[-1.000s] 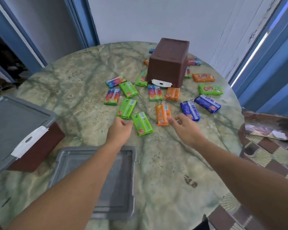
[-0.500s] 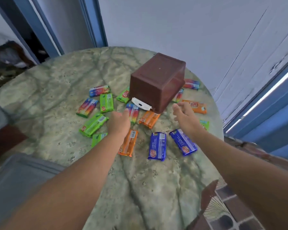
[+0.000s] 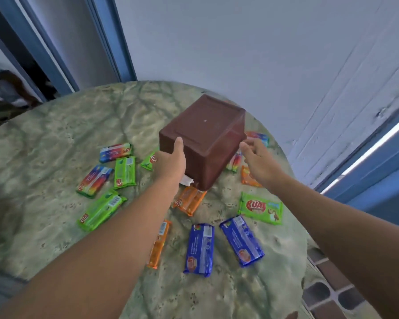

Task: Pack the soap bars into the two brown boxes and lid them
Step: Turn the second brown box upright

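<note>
I see one brown box [image 3: 203,139] upside down on the marble table [image 3: 44,157], amid the soap bars. My left hand [image 3: 171,164] rests against its left wall, thumb up on the top edge, fingers hidden. My right hand [image 3: 258,162] hovers by its right wall, fingers spread, holding nothing. Visible bars: four green [image 3: 260,208], four orange [image 3: 189,200], two blue [image 3: 199,249], four rainbow-coloured [image 3: 95,180].

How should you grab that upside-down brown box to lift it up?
Take the brown box by its two opposite side walls, one hand from each side. It sits bottom-up with smooth, flat walls too wide for one hand. The left hand already touches one wall; the right hand nears the other.
</note>
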### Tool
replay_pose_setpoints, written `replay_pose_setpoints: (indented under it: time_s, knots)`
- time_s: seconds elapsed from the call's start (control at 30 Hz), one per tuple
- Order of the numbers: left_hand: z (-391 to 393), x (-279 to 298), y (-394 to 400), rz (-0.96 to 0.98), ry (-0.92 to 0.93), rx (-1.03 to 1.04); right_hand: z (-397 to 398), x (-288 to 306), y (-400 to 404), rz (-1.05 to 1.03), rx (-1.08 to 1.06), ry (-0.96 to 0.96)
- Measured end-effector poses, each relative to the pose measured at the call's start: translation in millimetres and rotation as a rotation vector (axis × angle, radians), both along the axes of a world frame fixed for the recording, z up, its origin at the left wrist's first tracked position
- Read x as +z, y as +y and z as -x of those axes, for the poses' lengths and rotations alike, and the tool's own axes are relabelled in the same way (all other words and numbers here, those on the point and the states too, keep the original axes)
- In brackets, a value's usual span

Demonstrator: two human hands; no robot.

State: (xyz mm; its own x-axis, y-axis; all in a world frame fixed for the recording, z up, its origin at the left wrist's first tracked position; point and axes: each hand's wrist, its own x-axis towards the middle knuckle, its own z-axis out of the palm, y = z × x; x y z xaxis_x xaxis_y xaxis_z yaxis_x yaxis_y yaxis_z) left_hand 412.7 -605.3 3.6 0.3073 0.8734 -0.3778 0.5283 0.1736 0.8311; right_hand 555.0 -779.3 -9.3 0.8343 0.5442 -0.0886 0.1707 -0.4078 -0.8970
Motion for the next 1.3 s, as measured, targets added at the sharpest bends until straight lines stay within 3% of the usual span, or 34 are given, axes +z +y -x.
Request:
replay_pose_setpoints:
  time_s: [0.2, 0.57, 0.67, 0.9, 1.17, 1.3]
  knots:
    - [-51, 4, 18, 0.055, 0.025, 0.182, -84, 3, 30, 0.024, -0.012, -0.067]
    - [-68, 8, 2, 0.103, -0.082, 0.282, -144, 33, 70, 0.057, 0.255, 0.039]
    - [-70, 8, 0, 0.089, -0.127, 0.303, -144, 30, 71, 0.013, 0.224, 0.126]
    - [-61, 45, -19, -0.019, -0.378, 0.384, -120, 49, 50, -0.076, 0.017, 0.031]
    - [11, 73, -21, 0.057, -0.616, 0.348, -52, 59, 24, -0.217, -0.030, 0.284]
    - [63, 93, -40, 0.037, -0.679, 0.203, 2, 58, 11, -0.365, -0.076, 0.470]
